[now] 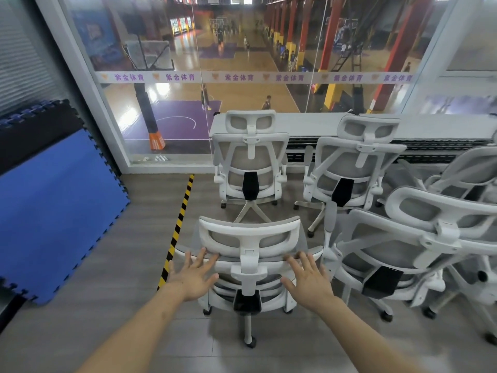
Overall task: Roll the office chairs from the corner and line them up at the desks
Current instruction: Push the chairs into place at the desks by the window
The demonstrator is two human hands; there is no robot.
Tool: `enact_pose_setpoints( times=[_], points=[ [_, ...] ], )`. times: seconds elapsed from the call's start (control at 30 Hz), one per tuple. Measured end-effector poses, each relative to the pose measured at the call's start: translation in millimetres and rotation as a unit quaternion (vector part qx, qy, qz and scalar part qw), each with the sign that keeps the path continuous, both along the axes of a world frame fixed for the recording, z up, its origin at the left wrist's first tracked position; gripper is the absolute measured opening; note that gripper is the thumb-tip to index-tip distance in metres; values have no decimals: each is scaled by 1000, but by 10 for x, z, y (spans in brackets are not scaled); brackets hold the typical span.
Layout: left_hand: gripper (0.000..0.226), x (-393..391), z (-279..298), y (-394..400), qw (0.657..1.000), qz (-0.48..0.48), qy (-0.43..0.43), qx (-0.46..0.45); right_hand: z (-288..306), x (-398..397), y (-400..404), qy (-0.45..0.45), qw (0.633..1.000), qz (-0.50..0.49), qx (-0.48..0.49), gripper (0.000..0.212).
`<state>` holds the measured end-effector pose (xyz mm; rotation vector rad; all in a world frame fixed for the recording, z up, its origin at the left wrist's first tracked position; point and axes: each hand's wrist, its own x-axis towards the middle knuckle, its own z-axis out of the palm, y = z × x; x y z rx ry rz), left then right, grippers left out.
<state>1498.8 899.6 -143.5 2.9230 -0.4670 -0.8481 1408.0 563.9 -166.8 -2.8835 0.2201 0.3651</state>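
Glass walling at the far side is overlooking a sports hall, and a white desk [322, 125] is running along its base. Two white mesh chairs are sitting tucked against that desk: one at the left end [251, 162], one just beside it to the right [352, 168], backs toward the person, presumably already parked in line. More chairs are crowding the right edge, the nearest [403, 254] angled and close to the one in hand. The person is reaching both arms to the near chair [250, 254]. The left hand [193, 278] and the right hand [309, 281] are both spread, fingers straight, fingertips at the top edge of the backrest, either side of the headrest post; no grip formed. Likely a symmetric placement for pushing straight. Blue foam mats [59, 205] are leaning at left; striped floor tape [178, 230] is running toward the glass.
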Motion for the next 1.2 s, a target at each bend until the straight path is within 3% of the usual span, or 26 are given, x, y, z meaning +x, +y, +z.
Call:
enact_pose_setpoints(
  times=[0.37, 1.2],
  points=[
    [65, 346, 43, -16, 1000, -15, 8, 25, 127, 189, -29, 64, 997, 32, -21, 78],
    [69, 55, 28, -393, 999, 12, 30, -19, 52, 279, -407, 45, 999, 13, -4, 76]
  ],
)
